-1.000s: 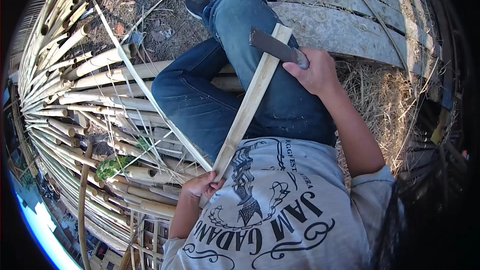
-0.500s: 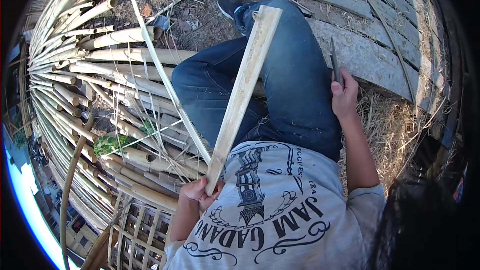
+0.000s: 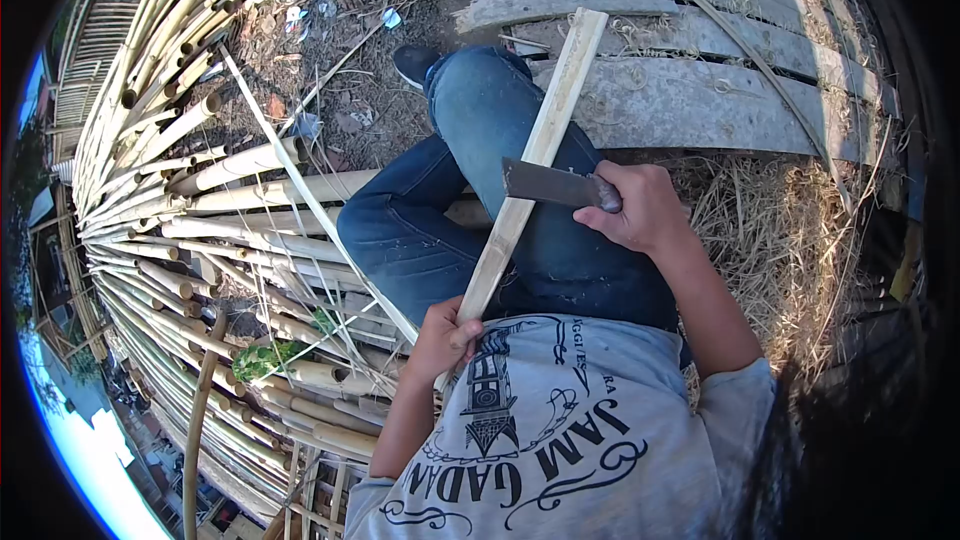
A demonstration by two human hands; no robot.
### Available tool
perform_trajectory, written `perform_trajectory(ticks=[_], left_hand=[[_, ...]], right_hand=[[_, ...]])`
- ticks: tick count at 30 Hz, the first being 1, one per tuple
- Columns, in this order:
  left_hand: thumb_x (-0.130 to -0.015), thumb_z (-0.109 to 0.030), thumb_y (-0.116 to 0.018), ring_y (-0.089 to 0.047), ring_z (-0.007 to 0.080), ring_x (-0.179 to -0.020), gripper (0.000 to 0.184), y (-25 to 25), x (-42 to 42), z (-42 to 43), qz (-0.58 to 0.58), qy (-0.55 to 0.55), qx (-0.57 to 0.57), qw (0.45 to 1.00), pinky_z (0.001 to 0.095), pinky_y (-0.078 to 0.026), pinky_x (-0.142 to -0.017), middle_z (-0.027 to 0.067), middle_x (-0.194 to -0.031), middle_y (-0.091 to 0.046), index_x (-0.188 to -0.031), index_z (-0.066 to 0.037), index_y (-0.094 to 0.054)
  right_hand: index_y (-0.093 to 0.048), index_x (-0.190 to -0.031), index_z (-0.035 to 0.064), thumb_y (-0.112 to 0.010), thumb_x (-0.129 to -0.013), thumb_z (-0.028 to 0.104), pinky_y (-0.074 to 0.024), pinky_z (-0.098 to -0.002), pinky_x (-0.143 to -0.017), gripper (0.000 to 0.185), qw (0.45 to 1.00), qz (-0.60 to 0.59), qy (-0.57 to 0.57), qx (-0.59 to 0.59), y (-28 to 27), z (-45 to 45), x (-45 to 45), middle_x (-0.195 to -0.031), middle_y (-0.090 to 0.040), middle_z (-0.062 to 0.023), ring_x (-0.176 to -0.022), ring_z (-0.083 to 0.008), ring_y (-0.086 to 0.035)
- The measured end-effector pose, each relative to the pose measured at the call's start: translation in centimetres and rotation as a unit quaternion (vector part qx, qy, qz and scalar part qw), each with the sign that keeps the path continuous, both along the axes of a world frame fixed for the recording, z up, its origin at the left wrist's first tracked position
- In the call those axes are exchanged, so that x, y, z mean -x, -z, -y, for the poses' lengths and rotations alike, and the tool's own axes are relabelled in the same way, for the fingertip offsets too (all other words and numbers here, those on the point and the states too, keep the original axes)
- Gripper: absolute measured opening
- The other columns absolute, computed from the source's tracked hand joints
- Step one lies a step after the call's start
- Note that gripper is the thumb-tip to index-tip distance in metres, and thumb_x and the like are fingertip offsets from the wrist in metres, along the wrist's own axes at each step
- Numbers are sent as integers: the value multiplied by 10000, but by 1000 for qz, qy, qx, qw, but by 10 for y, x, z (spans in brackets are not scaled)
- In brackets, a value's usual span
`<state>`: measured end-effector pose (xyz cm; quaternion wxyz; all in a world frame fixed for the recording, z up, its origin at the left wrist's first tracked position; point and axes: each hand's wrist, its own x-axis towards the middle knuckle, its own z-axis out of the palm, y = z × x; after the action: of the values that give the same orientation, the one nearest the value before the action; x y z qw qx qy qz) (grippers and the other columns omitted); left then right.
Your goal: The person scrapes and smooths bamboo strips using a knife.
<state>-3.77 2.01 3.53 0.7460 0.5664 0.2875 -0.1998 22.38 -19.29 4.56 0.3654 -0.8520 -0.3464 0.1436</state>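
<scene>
1. Knife (image 3: 548,183) is back across the bamboo strip (image 3: 548,130); half a second ago it stood off beside the right thigh, apart from the wood. Compared with a second ago, it crosses closer to the strip's near end.
2. Right hand (image 3: 638,208): grip closed round the handle, thumb along the near side. Blade points to the left of the view, dark and broad, roughly crosswise to the strip. Cannot tell whether its edge bites the wood.
3. Left hand (image 3: 446,340): grip closed on the near end of the strip, thumb on top, just beside the printed shirt (image 3: 640,380).
4. Strip runs slantwise from the left hand, over the lap and the jeans (image 3: 405,230), its far end reaching past the leg and overlapping the plank surface (image 3: 690,105) in view. Cannot tell whether it rests on the thigh.
5. Left of the legs: stacked bamboo poles (image 3: 240,170), many with hollow cut ends showing. One long thin sliver (image 3: 275,140) slants across them toward the left hand. Small green plant (image 3: 265,360) among the poles.
6. Right of the legs: dry shavings (image 3: 765,255) heaped near the right forearm, partly sunlit. Loose curls also lie on the planks.
</scene>
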Motion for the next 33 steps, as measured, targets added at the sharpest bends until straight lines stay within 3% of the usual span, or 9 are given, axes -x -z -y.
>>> perform_trajectory(ticks=[1, 3, 4, 6, 10, 12, 18, 26, 33], left_hand=[[-815, -479, -727, -521, 145, -416, 503, -3, -3, 5, -4, -1, 0, 1000, 289, -432, -416, 41, -519, -529, -788, -8, -553], [-797, -392, -766, -552, 239, -419, 482, -8, -11, 14, -18, 70, -319, 945, 341, -443, -433, 128, -516, -542, -858, 32, -546], [-797, -392, -766, -552, 239, -419, 482, -13, -17, 18, -22, 67, -316, 946, 341, -443, -433, 128, -516, -542, -858, 32, -546], [-788, -273, -763, -588, 350, -473, 403, -23, -26, 26, 40, 104, -391, 914, 384, -460, -482, 189, -556, -562, -911, 48, -552], [-810, -181, -709, -627, 391, -556, 316, -14, -23, 28, 53, 67, -367, 926, 391, -477, -529, 206, -601, -590, -976, 47, -566], [-809, -109, -663, -643, 415, -628, 310, -15, -23, 24, 43, 61, -294, 953, 394, -487, -561, 244, -644, -592, -1039, 65, -550], [-762, -15, -596, -642, 410, -625, 321, -6, -4, 26, 48, 56, -285, 956, 394, -482, -555, 262, -642, -567, -1062, 70, -519], [-723, -23, -610, -628, 304, -510, 352, 0, 45, 18, 9, 56, -270, 961, 345, -466, -493, 213, -581, -551, -1052, 73, -530], [-700, -18, -612, -629, 334, -534, 477, 7, 96, 17, -10, 64, -274, 960, 353, -492, -519, 221, -608, -571, -1154, 96, -519]], right_hand=[[-603, -713, 35, -713, -724, 590, -480, -417, -536, 566, 999, 1, -17, 29, -2, -3, -3, -558, -561, -140, -555, -350, -614], [-599, -674, 37, -705, -711, 623, -484, -426, -538, 597, 997, 0, -39, 60, -3, -6, -9, -551, -563, -143, -558, -355, -618], [-591, -648, 38, -700, -702, 640, -484, -431, -537, 615, 997, 1, -39, 68, -2, -7, -11, -549, -564, -145, -559, -355, -619], [-584, -622, 39, -696, -692, 658, -483, -435, -537, 633, 996, 0, -42, 78, -3, -9, -12, -548, -566, -147, -560, -356, -620], [-581, -619, 38, -693, -685, 669, -487, -434, -531, 645, 995, 10, -45, 85, -2, -11, -12, -545, -565, -153, -548, -358, -617], [-579, -617, 38, -693, -682, 673, -487, -432, -521, 649, 995, 27, -48, 82, -1, -14, -10, -544, -565, -151, -538, -355, -615], [-574, -614, 43, -680, -672, 705, -476, -418, -469, 673, 993, 75, -29, 88, 1, -20, 0, -523, -556, -137, -514, -341, -615], [-566, -635, 56, -648, -675, 747, -479, -397, -470, 697, 988, 125, -21, 92, 5, -27, 7, -542, -574, -124, -502, -309, -615], [-559, -630, 64, -652, -672, 748, -472, -386, -455, 691, 983, 148, 7, 113, 6, -29, 6, -536, -571, -115, -495, -292, -615]])
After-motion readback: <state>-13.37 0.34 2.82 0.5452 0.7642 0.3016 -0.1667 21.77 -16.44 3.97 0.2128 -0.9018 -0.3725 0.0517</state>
